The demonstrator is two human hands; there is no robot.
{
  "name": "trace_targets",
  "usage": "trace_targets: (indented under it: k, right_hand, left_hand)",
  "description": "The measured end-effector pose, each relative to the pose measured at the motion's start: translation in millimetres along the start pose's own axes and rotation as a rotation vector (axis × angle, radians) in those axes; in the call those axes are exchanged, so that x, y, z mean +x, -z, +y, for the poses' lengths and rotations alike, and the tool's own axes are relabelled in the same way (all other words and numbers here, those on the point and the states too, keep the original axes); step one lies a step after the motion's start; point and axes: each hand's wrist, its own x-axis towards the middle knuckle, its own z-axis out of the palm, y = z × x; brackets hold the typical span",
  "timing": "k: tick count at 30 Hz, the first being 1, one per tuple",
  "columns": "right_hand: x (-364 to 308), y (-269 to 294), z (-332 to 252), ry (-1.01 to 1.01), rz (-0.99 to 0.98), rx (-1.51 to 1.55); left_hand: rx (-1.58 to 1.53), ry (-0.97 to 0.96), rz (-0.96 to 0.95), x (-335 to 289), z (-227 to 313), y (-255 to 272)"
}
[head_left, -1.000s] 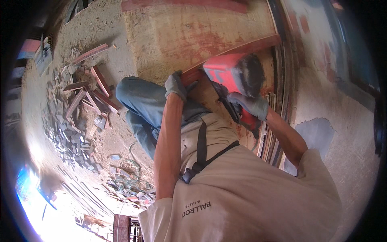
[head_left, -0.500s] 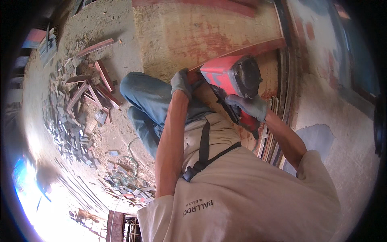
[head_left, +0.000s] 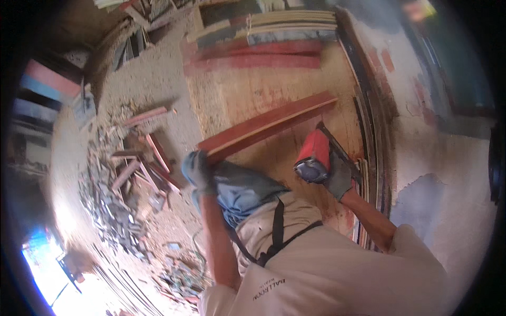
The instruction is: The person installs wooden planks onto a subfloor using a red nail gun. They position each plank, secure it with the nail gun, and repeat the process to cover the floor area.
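Observation:
A long red-painted board, apparently two red wooden strips set together (head_left: 269, 122), slants across the plywood sheet (head_left: 226, 97) in front of me. My left hand (head_left: 200, 174), in a grey glove, is closed at the board's near left end, beside my bent knee. In my right hand (head_left: 339, 178), also gloved, is a red nail gun (head_left: 315, 150) with a black end cap and a long black magazine. It is held over the right side of the plywood, apart from the board. My fingers around its handle are partly hidden.
More red boards (head_left: 258, 55) and a stack of wooden strips (head_left: 295, 23) lie at the plywood's far end. Long strips (head_left: 366, 137) run along the wall on the right. Left of me lie wood offcuts (head_left: 113, 195) and short red pieces (head_left: 158, 152).
The nail gun has come away from the board and been turned, now held to the right. My left hand and the board's end have shifted left. The view takes in more of the far end.

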Motion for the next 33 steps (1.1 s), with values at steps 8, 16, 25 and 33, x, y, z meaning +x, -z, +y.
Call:
trace_targets:
  k: [8, 16, 25, 33]
  right_hand:
    - [30, 1, 21, -0.122, -0.228, -0.14]
    - [303, 29, -31, 0.388, 0.202, -0.56]
    - [373, -26, -24, 0.465, 0.153, -0.836]
    - [272, -18, 1, 0.477, 0.129, -0.232]
  left_hand:
    - [0.75, -0.1, 0.411, -52, -63, 203]
    - [-0.99, 0.62, 0.782, -88, -111, 164]
    - [-0.804, 0.654, 0.84, -96, -50, 108]
    - [-0.533, 0.284, 0.452, -29, -17, 35]
